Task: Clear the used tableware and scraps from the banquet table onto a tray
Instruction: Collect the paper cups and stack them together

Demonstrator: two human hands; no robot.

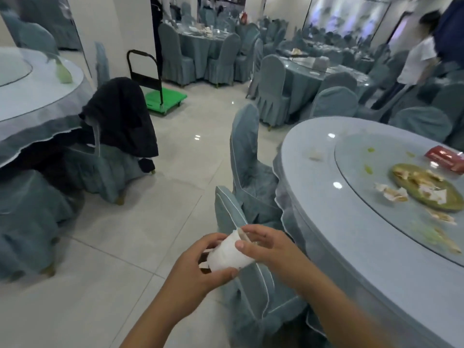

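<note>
The left hand (pixel 198 267) cups a white paper cup (pixel 226 257) from below and from the left, with its fingers curled round the wall. The cup is tilted, rim end uppermost. The right hand (pixel 266 247) meets it from the other side, thumb on the wall and fingers pinching the rim. Both hands grip the cup in the air over a blue-grey covered chair (pixel 248 156), well short of the desk. No tray is in view, so the carry will likely turn on finding one.

To the right is the round desk in pale blue cloth (pixel 313 187). On its glass turntable (pixel 364 172) are an olive-green oval plate (pixel 426 189) strewn with scraps and, beyond it, a red packet (pixel 445 158).

Across the hall, from the left: another round clothed desk (pixel 32 91), a dark jacket (pixel 120 116) draped over a chair, and a green platform trolley (pixel 165 99) on the pale tiled floor.
</note>
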